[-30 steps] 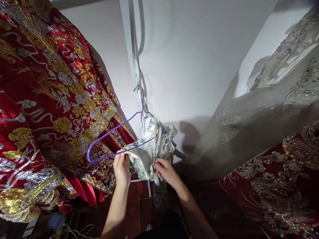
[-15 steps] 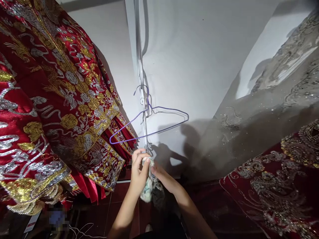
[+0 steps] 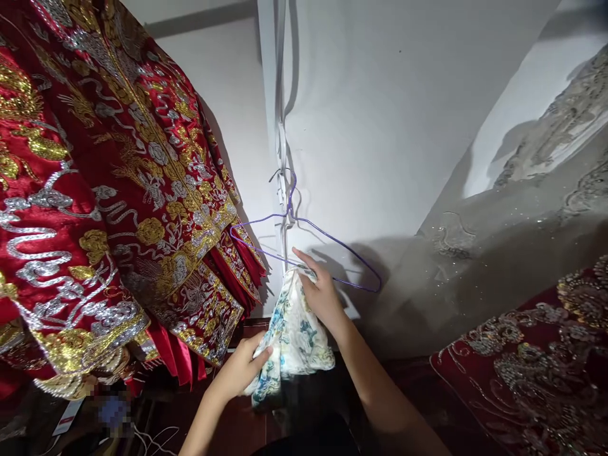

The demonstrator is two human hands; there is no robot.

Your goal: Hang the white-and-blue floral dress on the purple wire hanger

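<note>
A white cloth with blue and green floral print (image 3: 304, 339) hangs spread below the wall strip, its top drawn to a peak. My right hand (image 3: 325, 294) is at that peak, thumb on the fabric and index finger stretched up beside the hanger's lower bar. Lower down, my left hand (image 3: 244, 366) grips the cloth's left edge, thumb in front. Above both hands, a purple wire hanger (image 3: 339, 242) with no garment on it hangs by its hook from the white wall strip (image 3: 281, 145).
Red garments with gold and silver embroidery (image 3: 166, 183) hang close on my left. A beaded sheer garment (image 3: 456, 253) and a dark red beaded one (image 3: 536, 354) fill the right side. White cables (image 3: 154, 437) lie low at left.
The cloth, bunched between both hands before, now hangs spread out. My left hand has moved down and left, my right hand up toward the hanger. The hanger has swung round.
</note>
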